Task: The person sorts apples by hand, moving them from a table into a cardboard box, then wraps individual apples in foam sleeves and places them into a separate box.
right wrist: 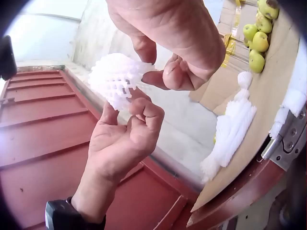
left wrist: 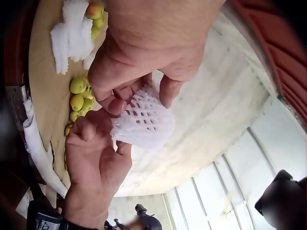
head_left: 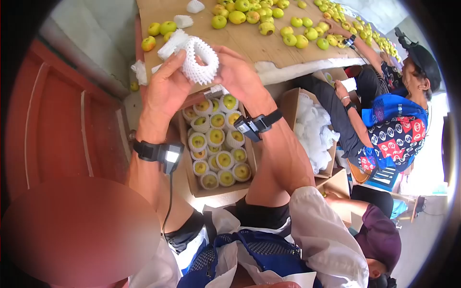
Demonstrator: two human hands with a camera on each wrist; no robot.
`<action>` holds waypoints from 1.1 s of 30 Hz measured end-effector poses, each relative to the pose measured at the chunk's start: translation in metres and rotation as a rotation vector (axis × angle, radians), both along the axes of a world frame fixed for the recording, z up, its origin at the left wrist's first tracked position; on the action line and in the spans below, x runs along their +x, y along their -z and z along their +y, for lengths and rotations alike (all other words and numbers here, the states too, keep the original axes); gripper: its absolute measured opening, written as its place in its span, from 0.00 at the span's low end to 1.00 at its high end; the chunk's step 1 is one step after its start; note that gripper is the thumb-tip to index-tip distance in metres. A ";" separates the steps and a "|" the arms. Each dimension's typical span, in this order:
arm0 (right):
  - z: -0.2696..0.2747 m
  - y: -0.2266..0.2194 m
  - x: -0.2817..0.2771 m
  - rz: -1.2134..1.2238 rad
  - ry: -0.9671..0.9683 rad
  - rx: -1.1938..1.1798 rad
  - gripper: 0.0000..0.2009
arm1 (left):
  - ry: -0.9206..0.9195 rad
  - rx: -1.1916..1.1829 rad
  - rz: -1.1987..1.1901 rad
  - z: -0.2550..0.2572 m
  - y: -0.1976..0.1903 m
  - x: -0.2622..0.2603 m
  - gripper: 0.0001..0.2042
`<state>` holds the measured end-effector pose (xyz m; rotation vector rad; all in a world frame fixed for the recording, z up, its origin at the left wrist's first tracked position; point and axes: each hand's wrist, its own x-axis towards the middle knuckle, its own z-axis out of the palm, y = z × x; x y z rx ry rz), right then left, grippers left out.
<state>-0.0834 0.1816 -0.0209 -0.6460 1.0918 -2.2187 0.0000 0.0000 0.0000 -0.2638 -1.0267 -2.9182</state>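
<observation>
Between my two hands is a white foam fruit net (head_left: 199, 61), held up above a carton and spread into a ring, with no fruit showing inside. My left hand (head_left: 167, 89) grips its left side with thumb and fingers. On the opposite side, my right hand (head_left: 242, 77) pinches the edge; the right wrist view shows thumb and finger at the rim of the foam net (right wrist: 115, 81). Below the hands, the cardboard carton (head_left: 218, 191) holds several yellow-green apples (head_left: 217, 135), each in a white foam net.
Loose apples (head_left: 236, 18) lie across the wooden table (head_left: 201, 36) ahead, with more foam nets (head_left: 183, 21) at its left. A box of foam nets (head_left: 312, 129) stands right of the carton. Another person (head_left: 398, 125) sits at right; one more bends lower right. A red door (head_left: 62, 125) is left.
</observation>
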 end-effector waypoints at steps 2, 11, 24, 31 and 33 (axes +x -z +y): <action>0.000 0.005 0.003 -0.002 -0.008 -0.035 0.18 | 0.018 0.001 0.021 0.002 0.000 0.002 0.20; -0.012 0.019 -0.014 -0.090 0.098 -0.067 0.16 | -0.040 -0.019 -0.054 0.010 -0.003 -0.025 0.20; -0.026 0.028 -0.012 -0.199 0.260 -0.065 0.11 | -0.159 -0.174 -0.065 0.012 0.004 -0.035 0.24; -0.028 0.022 -0.005 -0.180 0.339 0.002 0.09 | -0.137 -0.193 -0.021 0.009 -0.002 -0.035 0.26; -0.028 0.023 -0.005 -0.186 0.348 0.036 0.10 | -0.143 -0.222 -0.028 0.009 0.000 -0.036 0.27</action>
